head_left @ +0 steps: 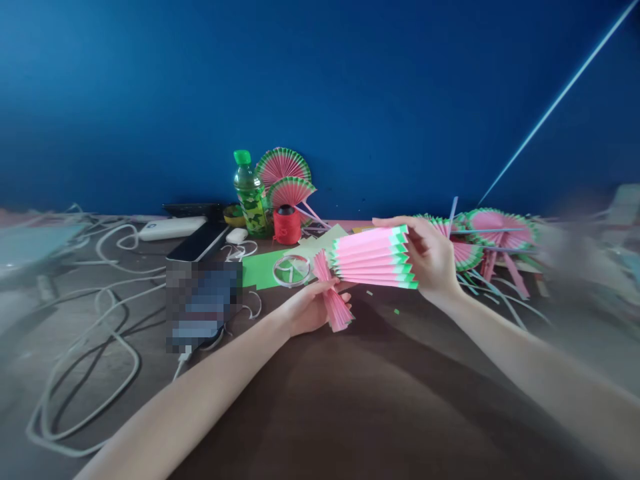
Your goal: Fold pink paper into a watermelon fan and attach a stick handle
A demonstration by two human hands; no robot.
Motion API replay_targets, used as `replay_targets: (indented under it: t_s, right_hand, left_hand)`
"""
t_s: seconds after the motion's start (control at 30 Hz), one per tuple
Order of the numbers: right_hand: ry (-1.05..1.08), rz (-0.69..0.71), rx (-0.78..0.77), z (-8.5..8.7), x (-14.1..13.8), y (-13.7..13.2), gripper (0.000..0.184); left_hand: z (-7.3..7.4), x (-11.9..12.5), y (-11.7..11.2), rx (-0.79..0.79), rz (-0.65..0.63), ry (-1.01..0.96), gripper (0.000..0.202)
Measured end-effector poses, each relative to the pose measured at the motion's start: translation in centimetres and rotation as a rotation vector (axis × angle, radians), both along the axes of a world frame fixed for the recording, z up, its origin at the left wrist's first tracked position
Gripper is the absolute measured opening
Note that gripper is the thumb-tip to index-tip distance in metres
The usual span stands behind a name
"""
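My left hand (310, 312) pinches a pink pleated paper (340, 312) at its narrow middle, so that both ends flare out. My right hand (436, 257) grips the right side of a second stretch of pleated paper (370, 259), pink with white and green zigzag edges. Its folds are partly spread and face me. The two pleated parts meet near my left fingers; whether they are joined I cannot tell. Beyond my left hand, a roll of tape (292, 270) lies on green paper sheets (260, 268).
Finished paper fans (503, 230) lie at right with thin strips; others (284, 167) stand behind a green-capped bottle (251, 200) and a red spool (287, 227). At left are a phone (205, 303), a white power bank (173, 229) and looped white cables (135, 360).
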State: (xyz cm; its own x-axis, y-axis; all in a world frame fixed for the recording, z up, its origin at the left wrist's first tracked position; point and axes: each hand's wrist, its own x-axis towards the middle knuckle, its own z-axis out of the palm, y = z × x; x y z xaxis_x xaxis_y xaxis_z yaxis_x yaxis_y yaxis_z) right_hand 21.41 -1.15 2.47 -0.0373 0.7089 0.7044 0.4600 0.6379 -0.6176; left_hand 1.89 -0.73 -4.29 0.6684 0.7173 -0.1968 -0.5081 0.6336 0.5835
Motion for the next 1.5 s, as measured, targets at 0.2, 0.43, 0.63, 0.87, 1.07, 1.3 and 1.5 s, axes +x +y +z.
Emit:
replay_targets:
  t_s: [0.2, 0.43, 0.63, 0.87, 1.07, 1.3, 1.5]
  right_hand:
    - [-0.037, -0.008, -0.115, -2.4, 0.9, -1.9, 0.023]
    - [0.220, 0.322, -0.482, -4.3, 1.9, -3.9, 0.032]
    - [0.235, 0.322, -0.491, -4.0, 0.7, -4.1, 0.033]
    - [0.331, 0.177, -0.547, -5.4, 0.0, -2.8, 0.053]
    - [0.454, 0.256, -0.907, -4.0, 0.0, -3.1, 0.029]
    - [0.346, 0.259, -0.905, -4.3, 0.0, -2.1, 0.023]
    - [0.210, 0.373, -0.838, -4.8, -1.5, -2.2, 0.030]
  left_hand:
    - [0.0, 0.0, 0.1, -0.041, 0.133, 0.058, 0.005]
    - [-0.4, 0.2, 0.0, 0.158, 0.077, 0.054, 0.012]
    - [0.0, 0.5, -0.7, 0.223, 0.056, 0.092, 0.016]
    - [0.0, 0.7, -0.8, 0.239, 0.135, 0.120, 0.020]
    - [0.0, 0.9, -0.9, 0.238, 0.193, 0.164, 0.019]
    - [-0.2, 0.9, -0.7, 0.230, 0.174, 0.134, 0.018]
    - [-0.2, 0.8, -0.6, 0.226, 0.163, 0.140, 0.021]
